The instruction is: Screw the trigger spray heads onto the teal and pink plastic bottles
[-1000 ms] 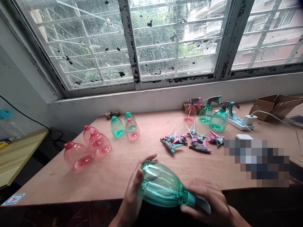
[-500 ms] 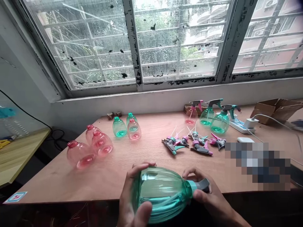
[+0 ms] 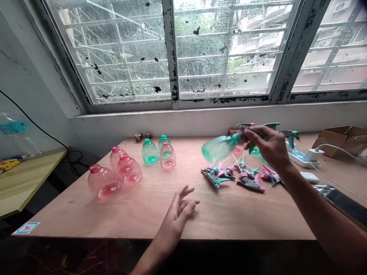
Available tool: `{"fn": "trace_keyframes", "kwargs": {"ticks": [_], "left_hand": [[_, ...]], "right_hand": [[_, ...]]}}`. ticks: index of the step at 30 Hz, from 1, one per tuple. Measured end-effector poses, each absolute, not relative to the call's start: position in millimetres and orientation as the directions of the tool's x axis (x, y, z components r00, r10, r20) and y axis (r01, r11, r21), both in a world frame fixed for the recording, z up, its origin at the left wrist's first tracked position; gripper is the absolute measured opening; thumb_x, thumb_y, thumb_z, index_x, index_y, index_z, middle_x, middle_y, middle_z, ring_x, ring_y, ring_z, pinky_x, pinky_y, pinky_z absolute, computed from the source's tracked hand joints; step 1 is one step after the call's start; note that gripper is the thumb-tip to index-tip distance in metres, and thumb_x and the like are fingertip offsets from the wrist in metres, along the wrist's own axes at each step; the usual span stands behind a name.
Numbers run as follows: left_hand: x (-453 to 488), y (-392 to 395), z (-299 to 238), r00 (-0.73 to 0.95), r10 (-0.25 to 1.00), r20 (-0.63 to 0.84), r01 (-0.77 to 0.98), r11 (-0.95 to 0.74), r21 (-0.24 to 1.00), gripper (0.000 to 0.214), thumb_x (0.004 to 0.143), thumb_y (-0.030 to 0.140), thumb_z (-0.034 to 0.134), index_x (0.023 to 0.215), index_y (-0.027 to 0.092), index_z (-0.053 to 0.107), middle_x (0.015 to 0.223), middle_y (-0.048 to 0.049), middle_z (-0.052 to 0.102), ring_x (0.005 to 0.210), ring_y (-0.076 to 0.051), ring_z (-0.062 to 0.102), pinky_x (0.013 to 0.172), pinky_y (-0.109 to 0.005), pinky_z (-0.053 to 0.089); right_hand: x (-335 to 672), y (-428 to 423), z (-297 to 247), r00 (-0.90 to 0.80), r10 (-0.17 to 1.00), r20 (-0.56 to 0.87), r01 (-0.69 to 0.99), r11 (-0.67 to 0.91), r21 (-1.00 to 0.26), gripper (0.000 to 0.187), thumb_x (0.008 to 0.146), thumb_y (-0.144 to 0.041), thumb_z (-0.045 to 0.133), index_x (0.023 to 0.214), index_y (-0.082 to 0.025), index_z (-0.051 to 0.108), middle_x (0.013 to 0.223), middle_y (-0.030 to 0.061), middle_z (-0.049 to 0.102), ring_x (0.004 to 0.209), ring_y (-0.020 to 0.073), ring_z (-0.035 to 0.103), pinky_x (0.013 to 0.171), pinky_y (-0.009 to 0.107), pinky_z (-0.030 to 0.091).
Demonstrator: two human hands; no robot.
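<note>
My right hand [image 3: 265, 147] grips the dark trigger head of a green spray bottle [image 3: 219, 148], which is tilted on its side in the air above the back of the table. Over the table's front part, my left hand [image 3: 180, 210] is empty with its fingers apart. Below the bottle lies a pile of loose spray trigger heads [image 3: 218, 176], pink, teal and grey. Finished-looking spray bottles with heads [image 3: 291, 136] stand behind my right hand, partly hidden by it. Open-necked bottles stand left: pink ones [image 3: 103, 182] and green ones [image 3: 150, 151].
A white power strip [image 3: 301, 156] with a plugged-in charger and cable lies at the right, near an open cardboard box [image 3: 341, 139]. A white case [image 3: 309, 177] and a dark phone [image 3: 341, 200] are by my right forearm. The window wall bounds the table [image 3: 129, 217] behind.
My left hand has let go of the green spray bottle. My right hand has carried it up, away from me toward the back right. The view has shifted slightly left.
</note>
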State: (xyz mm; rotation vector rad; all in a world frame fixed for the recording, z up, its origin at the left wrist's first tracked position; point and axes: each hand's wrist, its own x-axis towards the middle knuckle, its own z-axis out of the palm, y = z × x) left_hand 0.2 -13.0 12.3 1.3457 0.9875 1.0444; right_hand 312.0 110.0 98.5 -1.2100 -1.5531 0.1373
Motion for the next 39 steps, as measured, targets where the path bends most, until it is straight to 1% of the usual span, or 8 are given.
{"fn": "trace_keyframes", "kwargs": {"ticks": [6, 11, 17, 22, 25, 28, 31, 39], "left_hand": [[-3, -11, 8, 0.466, 0.884, -0.035, 0.162, -0.047, 0.986, 0.042, 0.097, 0.036, 0.056, 0.135, 0.022, 0.049, 0.118, -0.0095, 0.063, 0.119, -0.024, 0.057, 0.107, -0.04, 0.039], [-6, -14, 14, 0.487, 0.872, -0.039, 0.224, -0.082, 0.971, 0.042, 0.096, 0.034, 0.059, 0.135, 0.023, 0.051, 0.121, -0.009, 0.062, 0.12, -0.023, 0.056, 0.107, -0.037, 0.039], [-9, -8, 10, 0.512, 0.858, -0.042, 0.139, -0.035, 0.99, 0.039, 0.096, 0.036, 0.058, 0.133, 0.023, 0.053, 0.118, -0.0076, 0.064, 0.12, -0.023, 0.057, 0.107, -0.039, 0.04], [-13, 1, 20, 0.398, 0.914, 0.077, 0.219, -0.177, 0.959, 0.032, 0.098, 0.037, 0.052, 0.127, 0.025, 0.057, 0.113, -0.0085, 0.068, 0.112, -0.025, 0.062, 0.101, -0.042, 0.045], [-28, 24, 39, 0.24, 0.91, 0.339, 0.415, -0.412, 0.811, 0.029, 0.097, 0.037, 0.053, 0.124, 0.026, 0.059, 0.121, -0.0082, 0.066, 0.114, -0.026, 0.061, 0.102, -0.042, 0.045], [-48, 66, 64, 0.182, 0.788, 0.589, 0.677, -0.535, 0.506, 0.031, 0.098, 0.036, 0.049, 0.127, 0.026, 0.052, 0.136, -0.0077, 0.058, 0.126, -0.025, 0.054, 0.103, -0.04, 0.046], [-64, 114, 81, 0.2, 0.773, 0.603, 0.756, -0.513, 0.407, 0.037, 0.096, 0.035, 0.054, 0.13, 0.022, 0.05, 0.139, -0.0101, 0.053, 0.134, -0.028, 0.044, 0.111, -0.048, 0.037], [-65, 175, 70, 0.294, 0.769, 0.568, 0.828, -0.502, 0.251, 0.043, 0.092, 0.036, 0.058, 0.13, 0.016, 0.049, 0.14, -0.0162, 0.046, 0.133, -0.037, 0.042, 0.111, -0.055, 0.033]], "right_hand": [[329, 221, 138, 0.158, 0.819, 0.551, 0.814, 0.208, -0.542, 0.035, 0.092, -0.027, 0.06, 0.122, -0.009, 0.056, 0.092, 0.0157, 0.078, 0.074, 0.0234, 0.069, 0.069, 0.033, 0.051], [315, 272, 127, 0.179, 0.886, 0.428, 0.917, 0.008, -0.399, 0.035, 0.09, -0.028, 0.063, 0.119, -0.01, 0.058, 0.105, 0.0212, 0.073, 0.095, 0.034, 0.068, 0.08, 0.042, 0.05], [308, 290, 114, 0.186, 0.918, 0.349, 0.959, -0.092, -0.268, 0.032, 0.096, -0.035, 0.062, 0.124, -0.017, 0.059, 0.123, 0.0088, 0.065, 0.104, 0.0256, 0.066, 0.089, 0.048, 0.054], [314, 287, 113, 0.149, 0.93, 0.336, 0.976, -0.085, -0.198, 0.035, 0.097, -0.038, 0.059, 0.125, -0.017, 0.059, 0.122, 0.0099, 0.066, 0.103, 0.026, 0.066, 0.089, 0.047, 0.054], [316, 279, 115, 0.124, 0.934, 0.334, 0.983, -0.07, -0.17, 0.047, 0.097, -0.048, 0.054, 0.128, -0.013, 0.054, 0.116, 0.0183, 0.069, 0.105, 0.0314, 0.067, 0.088, 0.045, 0.05], [314, 266, 119, 0.127, 0.927, 0.353, 0.985, -0.074, -0.159, 0.06, 0.096, -0.055, 0.049, 0.132, -0.008, 0.048, 0.114, 0.0267, 0.069, 0.108, 0.0389, 0.065, 0.086, 0.045, 0.047], [307, 245, 122, 0.148, 0.908, 0.393, 0.983, -0.092, -0.158, 0.068, 0.098, -0.054, 0.047, 0.139, 0.0, 0.038, 0.112, 0.0329, 0.068, 0.108, 0.0453, 0.064, 0.086, 0.052, 0.046], [309, 140, 71, -0.137, 0.928, 0.345, 0.969, 0.198, -0.148, 0.029, 0.1, -0.037, 0.045, 0.115, -0.022, 0.065, 0.119, 0.0126, 0.071, 0.101, 0.0307, 0.068, 0.074, 0.036, 0.052]]}}
